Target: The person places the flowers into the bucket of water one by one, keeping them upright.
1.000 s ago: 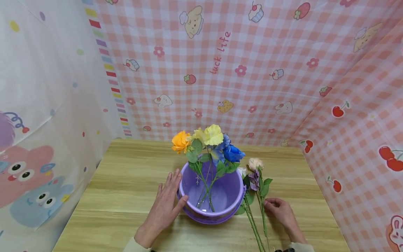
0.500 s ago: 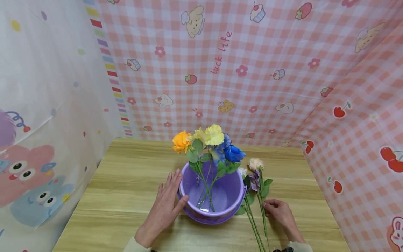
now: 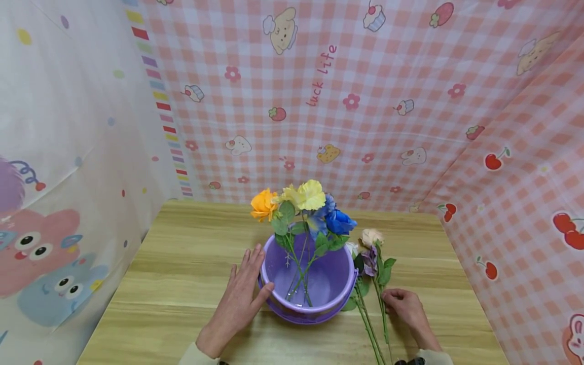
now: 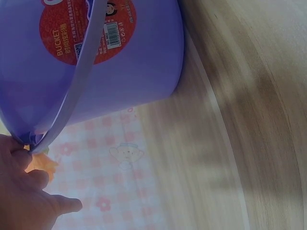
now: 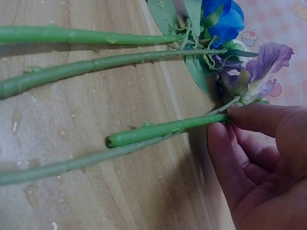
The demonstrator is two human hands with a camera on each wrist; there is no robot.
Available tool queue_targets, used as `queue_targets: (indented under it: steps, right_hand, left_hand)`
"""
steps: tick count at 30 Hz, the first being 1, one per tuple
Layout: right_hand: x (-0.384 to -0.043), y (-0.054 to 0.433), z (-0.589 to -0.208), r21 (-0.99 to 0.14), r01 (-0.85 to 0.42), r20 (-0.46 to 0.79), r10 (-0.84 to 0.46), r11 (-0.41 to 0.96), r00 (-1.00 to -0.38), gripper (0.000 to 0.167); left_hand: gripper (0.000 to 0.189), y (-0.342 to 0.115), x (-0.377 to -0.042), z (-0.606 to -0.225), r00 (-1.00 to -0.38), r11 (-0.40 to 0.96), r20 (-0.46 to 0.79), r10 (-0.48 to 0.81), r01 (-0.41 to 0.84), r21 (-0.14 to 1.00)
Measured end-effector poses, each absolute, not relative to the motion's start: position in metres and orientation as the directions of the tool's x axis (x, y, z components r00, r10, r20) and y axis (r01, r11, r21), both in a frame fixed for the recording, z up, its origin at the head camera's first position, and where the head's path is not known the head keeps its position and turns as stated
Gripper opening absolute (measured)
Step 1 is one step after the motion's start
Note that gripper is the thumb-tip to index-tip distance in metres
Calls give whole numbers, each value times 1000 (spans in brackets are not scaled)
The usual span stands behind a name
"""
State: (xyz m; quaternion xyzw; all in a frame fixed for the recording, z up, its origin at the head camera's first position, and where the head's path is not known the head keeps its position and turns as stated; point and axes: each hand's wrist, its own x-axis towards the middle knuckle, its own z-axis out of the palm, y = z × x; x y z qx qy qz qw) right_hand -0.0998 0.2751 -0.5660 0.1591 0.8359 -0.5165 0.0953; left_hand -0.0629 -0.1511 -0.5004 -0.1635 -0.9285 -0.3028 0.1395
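A purple bucket stands on the table, holding an orange rose, a pale yellow flower and blue flowers. My left hand rests against the bucket's left rim with fingers extended; in the left wrist view, fingers touch it near the handle joint. Right of the bucket lie artificial flowers: a peach rose, a purple flower and a partly hidden white one. My right hand pinches one green flower stem between thumb and forefinger. Which bloom tops that stem I cannot tell.
The wooden table ends at a pink checked cloth behind and on the right. A white printed cloth hangs on the left. The bucket's handle hangs down along its near side.
My right hand has shifted slightly left on the stem since a second ago. The left hand, bucket and flowers hold their places; the head view drifts a little.
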Motion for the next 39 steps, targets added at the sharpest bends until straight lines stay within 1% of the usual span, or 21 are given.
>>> queue_targets:
  steps: [8,13,21,26,33,39]
  right_hand:
    - [-98,279,-562,-850,369,-323,182,375,-929,31]
    - [-97,282,-555,-852,356,-303,193,384,-933,30]
    - [-94,290,-543,-876,334,-283,190,348,-940,36]
    - [-93,296,-536,-883,325,-265,211,340,-941,41]
    - [-92,297,-524,-886,325,-251,245,331,-936,41]
    - [-89,294,-510,-905,312,-239,262,289,-935,42]
  left_hand:
    - [72,-151,-63,-499,-905,759,361,224,394,518]
    - [72,-151,-63,-499,-904,758,364,225,397,518]
    - [72,-152,-63,-500,-898,757,377,226,406,512]
    - [72,-152,-64,-500,-900,759,373,226,403,511]
    - [72,-152,-64,-500,-902,753,369,223,400,523]
    - [72,-151,-63,-499,-906,754,362,220,393,526]
